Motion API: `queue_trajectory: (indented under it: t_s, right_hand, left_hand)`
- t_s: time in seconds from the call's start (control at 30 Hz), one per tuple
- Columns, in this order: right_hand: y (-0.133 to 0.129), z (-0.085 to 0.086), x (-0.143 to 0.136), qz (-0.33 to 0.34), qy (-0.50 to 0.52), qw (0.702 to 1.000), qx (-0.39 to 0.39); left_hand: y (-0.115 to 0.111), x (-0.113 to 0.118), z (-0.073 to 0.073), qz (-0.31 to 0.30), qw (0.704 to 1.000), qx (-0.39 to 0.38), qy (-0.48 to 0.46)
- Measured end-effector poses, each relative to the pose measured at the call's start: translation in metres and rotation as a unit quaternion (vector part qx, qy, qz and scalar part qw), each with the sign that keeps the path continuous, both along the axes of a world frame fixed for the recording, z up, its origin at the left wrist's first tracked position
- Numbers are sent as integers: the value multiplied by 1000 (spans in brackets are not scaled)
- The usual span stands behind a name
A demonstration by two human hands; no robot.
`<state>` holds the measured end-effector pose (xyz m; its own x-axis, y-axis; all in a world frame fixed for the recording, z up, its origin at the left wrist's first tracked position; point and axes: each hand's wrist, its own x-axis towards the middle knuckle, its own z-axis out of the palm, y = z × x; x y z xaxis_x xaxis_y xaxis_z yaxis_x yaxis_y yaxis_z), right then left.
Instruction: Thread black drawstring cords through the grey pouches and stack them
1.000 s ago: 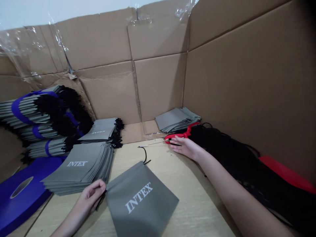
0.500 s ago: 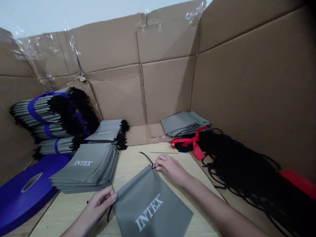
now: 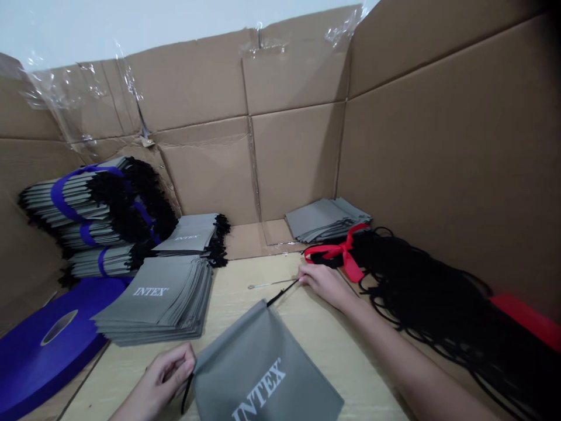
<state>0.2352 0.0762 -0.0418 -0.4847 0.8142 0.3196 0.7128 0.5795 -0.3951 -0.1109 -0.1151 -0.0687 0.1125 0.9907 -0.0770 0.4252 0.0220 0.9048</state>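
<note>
A grey drawstring bag (image 3: 267,368) printed INTEX lies slanted at the front of the table. My left hand (image 3: 169,377) pinches its left top corner, where a short black cord end (image 3: 187,394) hangs below the fingers. My right hand (image 3: 322,283) is closed on a black cord (image 3: 281,292) that runs taut out of the bag's upper corner. Beside the right fingers lies a thin metal rod with a small loop (image 3: 263,285) at its left end; whether the hand touches it I cannot tell.
At left stand a stack of grey bags (image 3: 153,301), bundles tied with blue ribbon (image 3: 65,199) and a blue ribbon roll (image 3: 26,351). Along the right lies a heap of black cords (image 3: 421,292) with a red tie (image 3: 350,257). More bags (image 3: 324,219) lie behind. Cardboard walls (image 3: 298,152) surround the table.
My right hand has moved away from the bag's corner, up and right, drawing out more black cord. My left hand and the bag have shifted slightly left and down.
</note>
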Motion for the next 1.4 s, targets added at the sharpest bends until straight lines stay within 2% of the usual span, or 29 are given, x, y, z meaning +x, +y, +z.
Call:
queue_trajectory:
  t_s: [0.13,0.37,0.47,0.6,0.7,0.9,1.4]
  right_hand:
    - [-2,4,-4,15,-8,1000,-8]
    - [-9,13,-7,99,-23,995,-10]
    - [-16,12,-18,121,10,993,3]
    - [-22,6,-36,168,10,985,-35]
    - [-20,6,-37,167,7,985,-40]
    - [-5,8,-15,136,24,990,-39]
    - [14,-17,-9,143,87,984,-59]
  left_hand:
    - [1,-2,-2,11,1000,-1,16]
    - [3,2,-1,12,1000,-24,-6]
    - [3,4,3,2,1000,-29,-4]
    - [3,5,6,1,999,-20,25]
    - [3,6,6,1,999,-18,40]
    - [3,12,11,-24,999,-35,29]
    - [3,7,15,-72,993,-28,85]
